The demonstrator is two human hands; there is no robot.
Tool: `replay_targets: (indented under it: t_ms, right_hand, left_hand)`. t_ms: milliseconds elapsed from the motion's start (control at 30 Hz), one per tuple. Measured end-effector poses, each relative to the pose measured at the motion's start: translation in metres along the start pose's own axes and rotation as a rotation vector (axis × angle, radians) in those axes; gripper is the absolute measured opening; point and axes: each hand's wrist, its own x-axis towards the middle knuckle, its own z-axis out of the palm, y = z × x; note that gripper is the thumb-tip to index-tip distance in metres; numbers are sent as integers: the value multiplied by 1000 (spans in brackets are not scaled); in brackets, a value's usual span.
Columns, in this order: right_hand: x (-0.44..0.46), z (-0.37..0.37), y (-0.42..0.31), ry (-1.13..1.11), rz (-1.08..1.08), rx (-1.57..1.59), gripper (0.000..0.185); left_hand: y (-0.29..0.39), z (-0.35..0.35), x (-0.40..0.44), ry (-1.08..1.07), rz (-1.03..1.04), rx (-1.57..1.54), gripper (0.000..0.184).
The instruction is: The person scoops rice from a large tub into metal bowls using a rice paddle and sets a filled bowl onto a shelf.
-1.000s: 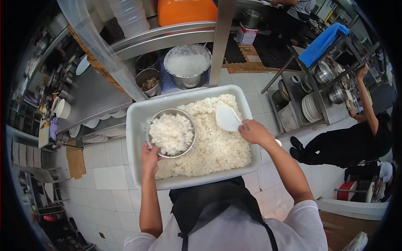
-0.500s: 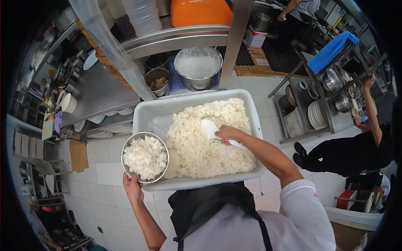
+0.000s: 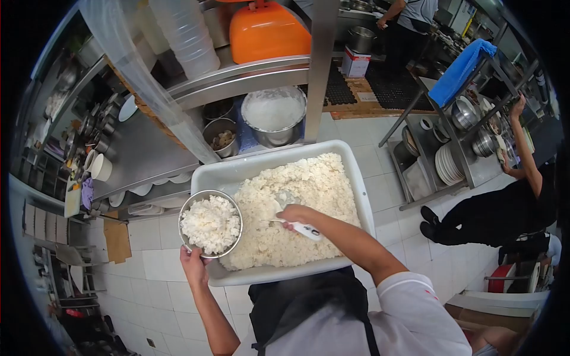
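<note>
Pinching round metal bowl's rim (image 3: 240, 232), left hand (image 3: 195, 266); right hand (image 3: 297, 216) gripping smooth white scoop (image 3: 309, 231).

Left arm bent, right hand (image 3: 295, 215) gripping

Left hand (image 3: 193, 267) on steel bowl (image 3: 211, 223), right hand (image 3: 297, 217) around white paddle (image 3: 309, 231).

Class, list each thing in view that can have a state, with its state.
Metal bowl, heaped with rice, gripped by the left hand.
White scoop, gripped by the right hand.
Tub, uncovered, holding rice.
Big pot, uncovered, whitish inside.
Smaller pot, uncovered, holding brownish lumps.
Blue cloth, draped over the rack.
</note>
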Motion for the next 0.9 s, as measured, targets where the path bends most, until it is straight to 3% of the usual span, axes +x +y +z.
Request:
replay_targets:
  t_ms: [100, 267, 533, 633, 700, 767, 800, 867, 900]
  right_hand:
    - [-6, -16, 10, -108, 21, 96, 26]
    - [-35, -41, 15, -140, 0, -3, 28]
    - [-154, -62, -37, 81, -94, -118, 22]
    - [-177, -56, -51, 171, -224, -170, 24]
    - [-174, -36, -55, 296, -519, -245, 19]
    - [-121, -26, -23, 674, -737, -924, 23]
    - [-122, -15, -19, 694, -736, -926, 23]
    - [-126, 8, -21, 761, -517, -1012, 33]
    - [-135, 10, -24, 752, -538, -1027, 33]
  left_hand:
    - [-5, -3, 1, 4, 1, -16, 22]
    - [-7, 2, 1, -27, -25, 1, 24]
    - [-23, 53, 28, -216, -82, -73, 23]
    - [-35, 80, 33, -281, -104, -8, 23]
    - [-43, 98, 31, -335, -109, -36, 22]
    - [-45, 117, 24, -336, -114, -41, 23]
    - [-35, 124, 17, -358, -115, -30, 20]
    - [-39, 123, 19, -359, -111, 2, 18]
    - [-41, 120, 23, -348, -115, 36, 16]
